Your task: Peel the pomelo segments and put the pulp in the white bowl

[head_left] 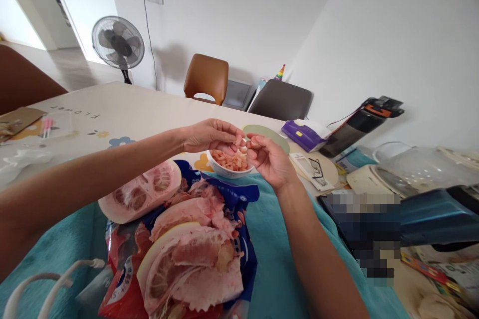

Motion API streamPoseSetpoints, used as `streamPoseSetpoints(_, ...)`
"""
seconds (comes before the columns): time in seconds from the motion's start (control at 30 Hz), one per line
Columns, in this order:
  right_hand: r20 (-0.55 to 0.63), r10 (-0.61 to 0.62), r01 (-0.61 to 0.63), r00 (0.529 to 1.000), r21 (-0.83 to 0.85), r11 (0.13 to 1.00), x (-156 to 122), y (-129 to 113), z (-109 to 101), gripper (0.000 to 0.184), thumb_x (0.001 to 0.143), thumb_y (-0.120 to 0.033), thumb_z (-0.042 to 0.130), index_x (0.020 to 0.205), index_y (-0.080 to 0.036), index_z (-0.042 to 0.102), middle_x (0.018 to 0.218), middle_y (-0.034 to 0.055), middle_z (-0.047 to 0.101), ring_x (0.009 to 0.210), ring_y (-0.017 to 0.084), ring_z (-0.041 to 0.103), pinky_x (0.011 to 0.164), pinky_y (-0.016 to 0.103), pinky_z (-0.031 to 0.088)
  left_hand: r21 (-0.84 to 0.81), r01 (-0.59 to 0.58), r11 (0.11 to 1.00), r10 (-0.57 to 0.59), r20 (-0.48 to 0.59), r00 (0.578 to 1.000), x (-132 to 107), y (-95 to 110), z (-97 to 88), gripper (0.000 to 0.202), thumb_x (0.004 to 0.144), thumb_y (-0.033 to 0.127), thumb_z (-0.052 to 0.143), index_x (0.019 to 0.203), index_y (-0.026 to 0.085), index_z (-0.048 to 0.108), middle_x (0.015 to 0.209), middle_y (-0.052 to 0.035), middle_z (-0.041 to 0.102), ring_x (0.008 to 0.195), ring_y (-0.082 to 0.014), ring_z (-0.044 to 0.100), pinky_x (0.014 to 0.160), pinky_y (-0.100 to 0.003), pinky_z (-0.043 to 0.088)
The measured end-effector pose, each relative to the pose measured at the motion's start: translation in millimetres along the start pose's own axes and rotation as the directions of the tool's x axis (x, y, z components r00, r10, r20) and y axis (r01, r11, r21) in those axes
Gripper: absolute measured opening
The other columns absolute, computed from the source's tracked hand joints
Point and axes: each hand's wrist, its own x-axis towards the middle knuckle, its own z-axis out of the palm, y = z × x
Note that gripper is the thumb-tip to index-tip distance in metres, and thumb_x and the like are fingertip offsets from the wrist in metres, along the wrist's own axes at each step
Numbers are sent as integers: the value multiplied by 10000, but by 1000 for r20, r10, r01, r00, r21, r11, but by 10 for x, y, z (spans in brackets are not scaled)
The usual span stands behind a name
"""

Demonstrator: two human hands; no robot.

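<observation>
Left hand (205, 137): above the bowl (232, 174), fingers pinched on a piece of pink pulp (238, 139). Right hand (275, 162): at the bowl's right edge, fingers curled nearly together; any grip cannot be determined. Bowl contains loose pulp. Cut fruit (202, 249) lies nearer than the bowl, on a printed bag (247, 254).

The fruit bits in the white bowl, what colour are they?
The fruit bits are pinkish orange, seen best in the head view.

A fan (118, 42) stands beyond the surface (149, 104), near a brown chair (206, 76); a purple tissue pack (304, 135) lies just beside a black bottle (352, 129).
</observation>
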Motion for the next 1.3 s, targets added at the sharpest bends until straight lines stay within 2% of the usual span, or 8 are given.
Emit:
streamPoseSetpoints(0.27,-21,21,-22,1000,-67,998,-45,23,91,120,713,-228,712,685,-133,644,653,-16,594,417,21,402,294,125,236,29,-40,999,43,-113,993,62,-41,35,115,747,139,750,848,99,711,839,-72,731,688,-93,679,744,-224,542)
streamPoseSetpoints(0.5,-83,59,-58,995,5,998,-4,44,73,105,795,-179,580,789,-128,672,662,18,647,476,77,533,345,152,399,240,-68,968,137,-287,948,121,-80,73,106,678,57,698,765,108,729,771,-58,718,693,-119,642,782,-295,514)
streamPoseSetpoints(0.63,-125,119,-111,985,75,991,25,21,62,131,820,-148,523,831,-140,653,712,55,697,596,129,655,494,202,549,355,-46,934,182,-361,915,119,-88,91,183,619,41,666,733,148,761,1001,-69,738,922,-170,641,878,-301,479)
streamPoseSetpoints(0.8,-136,98,-77,986,151,986,30,22,89,154,808,-132,489,845,-135,639,808,105,731,774,184,716,717,296,616,387,-32,922,227,-469,853,94,-93,196,108,711,168,668,789,143,739,744,-23,698,713,-122,595,721,-259,470)
streamPoseSetpoints(0.9,-128,40,-16,991,177,984,18,37,115,184,783,-121,475,851,-131,646,727,75,699,816,188,716,826,324,603,480,-28,877,273,-448,852,73,-80,304,122,753,230,659,831,150,709,680,-6,655,601,-108,549,589,-244,435)
streamPoseSetpoints(1.0,-130,-19,43,991,183,982,2,43,154,204,746,-114,486,862,-144,652,675,33,662,801,170,704,880,324,585,628,-3,778,343,-421,839,56,-70,399,148,762,270,663,850,162,712,736,-22,647,620,-121,544,593,-260,444)
streamPoseSetpoints(1.17,-128,-81,100,988,142,985,-34,31,236,226,702,-123,491,854,-170,652,846,56,715,973,180,684,929,317,552,831,-47,555,557,-329,763,57,-137,475,206,761,273,684,939,184,736,1030,-78,607,891,-179,575,844,-319,488)
streamPoseSetpoints(1.3,-109,-133,146,985,125,981,-56,37,279,251,692,-126,497,879,-196,648,889,33,717,984,169,663,1005,369,510,934,-90,346,658,-174,733,86,-212,522,247,741,297,747,975,217,747,1313,-113,536,1269,-295,447,1090,-453,334)
